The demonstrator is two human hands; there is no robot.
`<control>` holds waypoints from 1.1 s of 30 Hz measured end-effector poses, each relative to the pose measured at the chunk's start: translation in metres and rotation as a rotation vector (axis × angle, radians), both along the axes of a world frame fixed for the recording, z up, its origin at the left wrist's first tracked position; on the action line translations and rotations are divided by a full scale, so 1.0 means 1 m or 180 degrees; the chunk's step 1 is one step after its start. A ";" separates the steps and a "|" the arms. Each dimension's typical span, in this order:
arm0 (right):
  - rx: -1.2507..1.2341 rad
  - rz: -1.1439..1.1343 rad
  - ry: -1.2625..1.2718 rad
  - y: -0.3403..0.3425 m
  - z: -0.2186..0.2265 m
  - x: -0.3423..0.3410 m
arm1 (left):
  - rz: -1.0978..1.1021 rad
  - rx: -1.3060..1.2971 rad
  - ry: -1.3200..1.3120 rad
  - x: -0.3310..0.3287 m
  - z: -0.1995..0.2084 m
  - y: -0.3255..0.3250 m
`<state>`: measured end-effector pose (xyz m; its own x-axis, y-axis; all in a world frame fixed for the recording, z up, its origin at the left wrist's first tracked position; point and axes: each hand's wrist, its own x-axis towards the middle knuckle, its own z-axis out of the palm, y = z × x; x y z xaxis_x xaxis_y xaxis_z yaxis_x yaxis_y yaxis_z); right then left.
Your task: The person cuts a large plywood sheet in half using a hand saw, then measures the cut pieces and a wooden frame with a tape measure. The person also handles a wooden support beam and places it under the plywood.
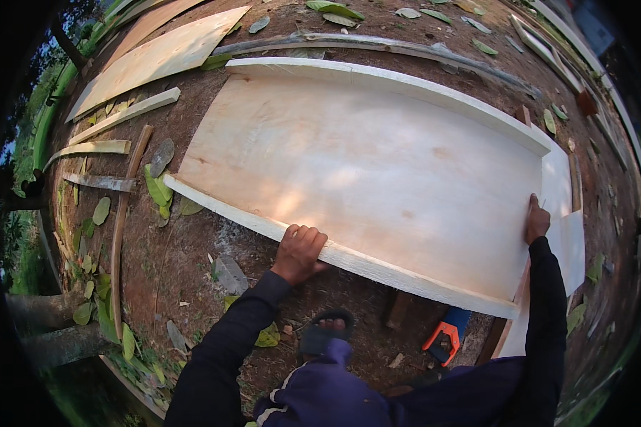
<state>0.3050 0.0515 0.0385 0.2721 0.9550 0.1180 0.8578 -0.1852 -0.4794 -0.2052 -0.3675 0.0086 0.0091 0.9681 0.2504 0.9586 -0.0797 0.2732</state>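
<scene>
A long, shallow panel of pale plywood (349, 171) lies tilted before me, with whitish wooden strips along its far and near long edges. My left hand (300, 254) is closed over the near strip (406, 275), fingers on top. At the panel's right end, my right hand (537, 219) is closed at the edge, one finger pointing up along it; its other fingers are partly hidden. Under that end lies another pale board (557, 185), which sticks out to the right. Below the near right corner, a handsaw (445, 340) with an orange and black handle and blue blade rests on the ground.
Plywood sheets (164, 60) and loose wooden strips (124, 115) lie at the left on brown soil with scattered leaves. A long grey pole (377, 41) lies beyond the panel. Narrow frames (548, 53) are at the far right. My sandalled foot (327, 329) is just below the near strip.
</scene>
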 end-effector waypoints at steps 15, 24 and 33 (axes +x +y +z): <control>-0.0305 0.0209 0.0024 -0.006 -0.010 0.013 | -0.0052 0.0295 0.0046 0.004 -0.011 -0.002; -0.0267 0.0265 -0.0289 0.001 -0.012 0.007 | 0.0011 0.0007 0.0046 0.002 -0.009 -0.004; -0.0333 0.0793 0.0544 0.095 0.002 0.033 | 0.0105 0.0257 -0.0264 0.002 0.012 0.033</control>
